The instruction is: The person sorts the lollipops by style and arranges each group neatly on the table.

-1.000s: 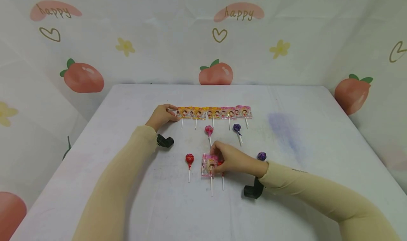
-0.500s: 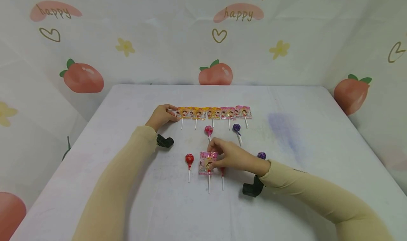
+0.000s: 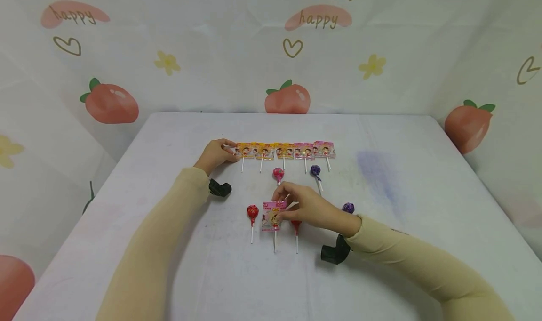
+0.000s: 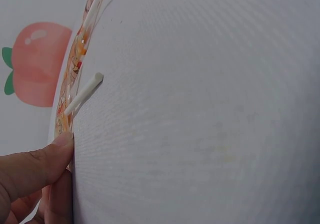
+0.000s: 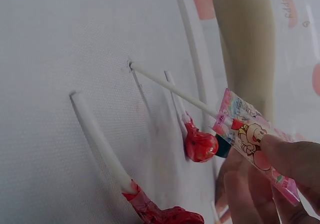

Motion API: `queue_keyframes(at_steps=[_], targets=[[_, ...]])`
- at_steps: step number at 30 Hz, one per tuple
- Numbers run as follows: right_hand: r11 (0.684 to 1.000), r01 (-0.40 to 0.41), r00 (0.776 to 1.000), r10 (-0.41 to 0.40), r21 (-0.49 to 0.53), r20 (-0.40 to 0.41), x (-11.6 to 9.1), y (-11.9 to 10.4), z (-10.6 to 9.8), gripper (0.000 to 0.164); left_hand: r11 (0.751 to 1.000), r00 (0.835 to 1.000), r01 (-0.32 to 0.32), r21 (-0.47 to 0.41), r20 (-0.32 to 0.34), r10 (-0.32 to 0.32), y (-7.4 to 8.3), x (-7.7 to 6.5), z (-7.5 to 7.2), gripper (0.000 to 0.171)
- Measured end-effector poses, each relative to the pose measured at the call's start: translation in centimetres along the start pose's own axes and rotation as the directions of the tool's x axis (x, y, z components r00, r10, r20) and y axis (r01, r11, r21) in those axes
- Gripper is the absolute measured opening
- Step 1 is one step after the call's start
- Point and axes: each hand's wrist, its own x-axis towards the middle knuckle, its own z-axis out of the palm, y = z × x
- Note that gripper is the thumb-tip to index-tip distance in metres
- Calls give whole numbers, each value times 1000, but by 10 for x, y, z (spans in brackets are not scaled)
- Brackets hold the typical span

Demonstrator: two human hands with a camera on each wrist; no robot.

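Note:
My right hand (image 3: 315, 210) pinches a flat pink-wrapped lollipop (image 3: 270, 215) between thumb and fingers, its white stick pointing down toward me. A red lollipop (image 3: 252, 212) lies to its left; a second red one (image 3: 296, 227) is partly covered by the hand. At the back, my left hand (image 3: 215, 156) pinches the left edge of a yellow-wrapped lollipop (image 3: 246, 150), the end one in a row. In the left wrist view its thumb (image 4: 50, 164) presses on the wrapper's edge. The row continues with more yellow packets (image 3: 265, 151) and pink packets (image 3: 324, 149).
Between the row and my right hand lie a round pink lollipop (image 3: 277, 173) and a purple one (image 3: 315, 170). Another purple lollipop (image 3: 348, 207) shows behind the right wrist. Black camera mounts (image 3: 220, 188) hang at both wrists. A printed cloth backdrop (image 3: 228, 67) stands behind the white table (image 3: 237, 283).
My right hand has shifted slightly left and away from me with the pink-wrapped lollipop, uncovering more of the red lollipop beside it. The left hand has stayed in place.

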Motion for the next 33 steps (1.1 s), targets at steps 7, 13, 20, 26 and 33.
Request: queue_keyframes(at_steps=[7,13,20,26,33], targets=[[1000,5,1000,-5,2,-9,-2,-2,0,32,1000,1000,-12,9,-4,12,-2,2,1,53],[1000,8,1000,-8,9,-21,-4,-3,-4,32,1000,1000,-16,13,-7,16,-2,2,1,52],[999,31,995,-31,7,-94,-7,-13,-21,33,1000,1000,-11,-9,2,11,-3,1,1,53],[999,37,977,-39,-10,-209,-12,-21,-47,36,1000,1000,-5,-15,4,5,-3,2,1,53],[995,67,926,-90,-74,-365,-17,-26,-82,35,1000,1000,-10,5,4,10,-5,5,1,52]])
